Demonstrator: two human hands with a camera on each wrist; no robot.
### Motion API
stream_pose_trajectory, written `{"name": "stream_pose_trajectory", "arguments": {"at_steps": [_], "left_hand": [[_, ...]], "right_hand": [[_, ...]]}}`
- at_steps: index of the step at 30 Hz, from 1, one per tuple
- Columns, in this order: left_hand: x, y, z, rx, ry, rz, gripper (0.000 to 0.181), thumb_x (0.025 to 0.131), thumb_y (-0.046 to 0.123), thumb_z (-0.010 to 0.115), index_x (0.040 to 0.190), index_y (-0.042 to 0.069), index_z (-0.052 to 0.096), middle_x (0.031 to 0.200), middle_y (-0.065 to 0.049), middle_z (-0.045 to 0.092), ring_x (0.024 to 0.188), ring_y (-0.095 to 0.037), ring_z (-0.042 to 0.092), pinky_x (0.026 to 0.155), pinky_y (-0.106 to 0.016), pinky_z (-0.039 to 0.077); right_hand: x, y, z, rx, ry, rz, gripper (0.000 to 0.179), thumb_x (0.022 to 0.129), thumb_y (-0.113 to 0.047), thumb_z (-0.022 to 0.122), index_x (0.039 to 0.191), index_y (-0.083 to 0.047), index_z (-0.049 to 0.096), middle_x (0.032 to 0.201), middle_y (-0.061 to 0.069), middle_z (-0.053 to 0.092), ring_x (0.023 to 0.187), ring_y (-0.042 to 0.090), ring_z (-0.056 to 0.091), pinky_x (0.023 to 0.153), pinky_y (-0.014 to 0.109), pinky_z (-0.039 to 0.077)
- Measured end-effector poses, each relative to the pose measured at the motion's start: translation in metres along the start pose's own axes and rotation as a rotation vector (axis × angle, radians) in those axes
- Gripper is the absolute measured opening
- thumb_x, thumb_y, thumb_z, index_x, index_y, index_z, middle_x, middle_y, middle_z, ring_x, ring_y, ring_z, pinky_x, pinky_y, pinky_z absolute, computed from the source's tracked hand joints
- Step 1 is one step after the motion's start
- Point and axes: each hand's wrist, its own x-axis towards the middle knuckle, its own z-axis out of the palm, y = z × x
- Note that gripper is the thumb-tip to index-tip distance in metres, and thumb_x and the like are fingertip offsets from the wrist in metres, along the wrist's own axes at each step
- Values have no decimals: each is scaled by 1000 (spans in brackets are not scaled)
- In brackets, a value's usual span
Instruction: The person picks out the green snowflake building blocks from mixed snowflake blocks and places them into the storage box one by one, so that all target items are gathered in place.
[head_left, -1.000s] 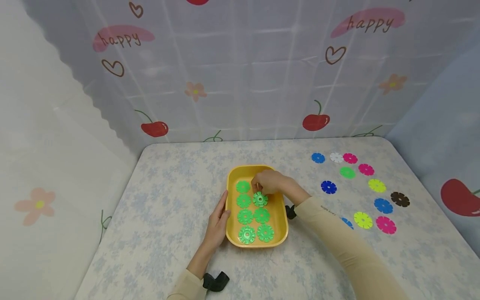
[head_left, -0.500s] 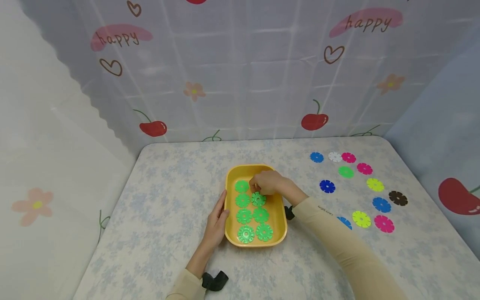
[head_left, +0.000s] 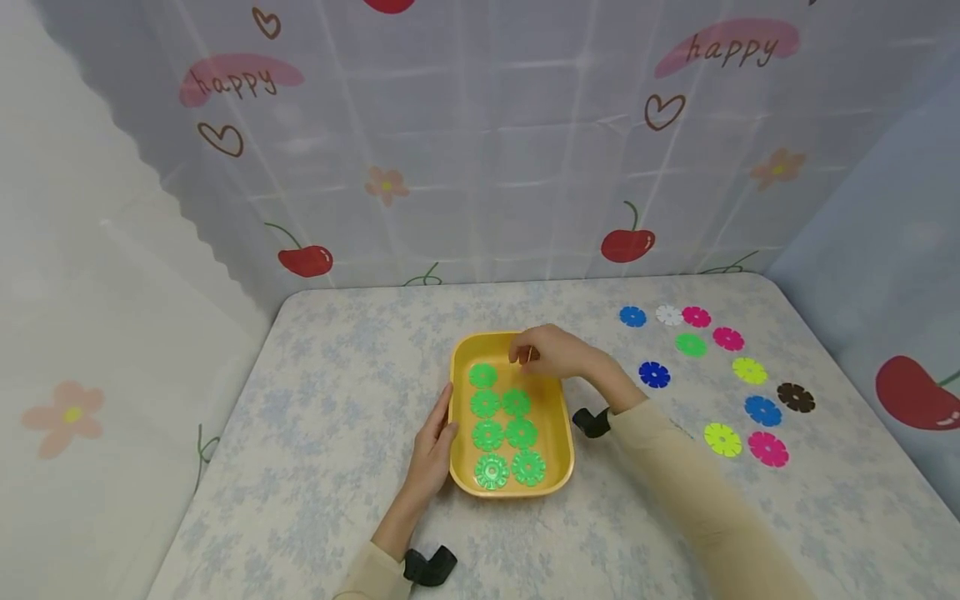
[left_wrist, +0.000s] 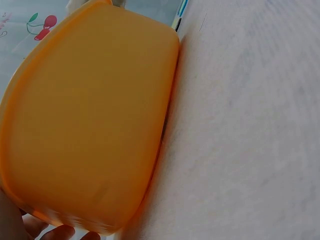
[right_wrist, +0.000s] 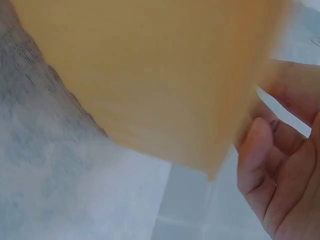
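A yellow tray (head_left: 510, 492) stands on the table with several green notched discs (head_left: 488, 435) lying in two columns inside it. My left hand (head_left: 431, 454) holds the tray's left side, thumb at the rim. In the left wrist view, fingertips (left_wrist: 62, 232) touch the tray's outer wall (left_wrist: 90, 115). My right hand (head_left: 555, 352) hovers over the tray's far right corner, above the nearest green disc (head_left: 516, 402). Its fingers are loosely bent in the right wrist view, beside the tray wall (right_wrist: 150, 75), and no disc shows between them.
To the right, several loose discs lie scattered on the table: blue (head_left: 655, 374), pink (head_left: 768, 449), yellow (head_left: 722, 439), brown (head_left: 796, 397), white (head_left: 669, 315) and one green disc (head_left: 691, 345). A printed curtain (head_left: 480, 167) hangs behind the table.
My right hand has lifted up and slightly right, away from the upper green disc of the right column, which now lies flat in the tray. The left hand keeps its place.
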Motion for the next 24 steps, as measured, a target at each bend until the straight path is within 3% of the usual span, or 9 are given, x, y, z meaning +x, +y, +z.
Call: {"name": "stream_pose_trajectory", "arguments": {"at_steps": [3, 6, 14, 18, 21, 24], "left_hand": [[0, 0, 0, -2, 0, 0, 56, 107, 11, 35, 158, 23, 17, 164, -1, 15, 151, -20, 16, 118, -41, 21], [0, 0, 1, -3, 3, -1, 56, 107, 11, 35, 158, 23, 17, 164, -1, 15, 151, -19, 16, 118, -39, 21], [0, -1, 1, 11, 1, 18, 55, 107, 10, 35, 158, 18, 16, 164, -4, 15, 151, -21, 15, 118, -39, 20], [0, -1, 1, 13, -6, 14, 55, 107, 11, 34, 158, 20, 17, 164, -3, 14, 151, -21, 16, 118, -40, 22], [0, -1, 0, 7, -5, 10, 55, 107, 10, 34, 158, 21, 17, 164, -2, 14, 151, -21, 16, 117, -40, 22], [0, -1, 0, -2, -2, 10, 56, 107, 10, 34, 158, 21, 16, 164, -2, 14, 151, -21, 16, 118, -41, 21]], "right_hand": [[-17, 10, -12, 84, 110, 28, 14, 90, -3, 66, 104, -1, 69, 93, 10, 68, 79, 18, 61, 72, 32, 55], [-38, 26, -22, 124, 205, 132, 18, 91, -4, 66, 108, 1, 68, 95, 12, 67, 79, 20, 61, 69, 31, 55], [-96, 84, -44, 174, 327, 521, 37, 94, -13, 64, 128, 1, 58, 115, 23, 60, 98, 34, 58, 75, 33, 53], [-124, 110, -52, 192, 407, 701, 46, 94, -14, 63, 135, 4, 50, 123, 28, 53, 107, 41, 52, 79, 40, 51], [-142, 136, -56, 197, 486, 770, 52, 92, -17, 65, 136, 4, 47, 124, 29, 50, 105, 41, 50, 75, 39, 52], [-156, 167, -57, 219, 548, 795, 56, 91, -22, 67, 138, 1, 47, 125, 26, 50, 102, 37, 52, 62, 31, 53]]}}
